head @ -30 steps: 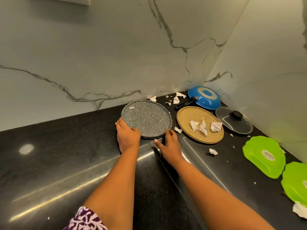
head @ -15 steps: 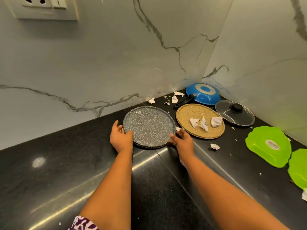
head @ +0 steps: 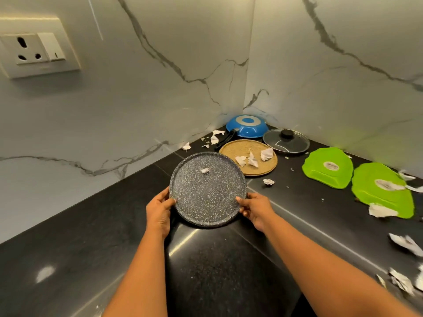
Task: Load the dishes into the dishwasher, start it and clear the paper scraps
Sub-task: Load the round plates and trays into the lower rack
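A round, dark grey speckled plate (head: 207,191) is held between both hands over the black stone counter (head: 68,236), with its face tipped toward the camera. The left hand (head: 159,212) grips the rim at about 8 o'clock and the right hand (head: 254,209) at about 4 o'clock. Each thumb lies on top of the rim, while the fingers pass under the plate and are hidden. Whether the near rim touches the counter cannot be told. A small white paper scrap (head: 205,170) lies on the plate toward 12 o'clock.

At 1 o'clock from the plate sits a round tan woven mat (head: 231,148) with three crumpled paper pieces (head: 251,160) on it; the plate's far rim covers the mat's near-left edge. Farther out at 1 o'clock, in the wall corner, a blue frying pan (head: 247,126) lies upside down. A glass lid with a black knob (head: 286,140) is at 2 o'clock. Two bright green plastic dishes (head: 327,167) lie bottom up at 3 o'clock, and paper overlaps the edges of the right-hand one (head: 382,191). More torn paper (head: 405,244) at the right border is blurred and cut off. A white wall socket (head: 34,51) is at 10 o'clock, and the frame clips its left side.
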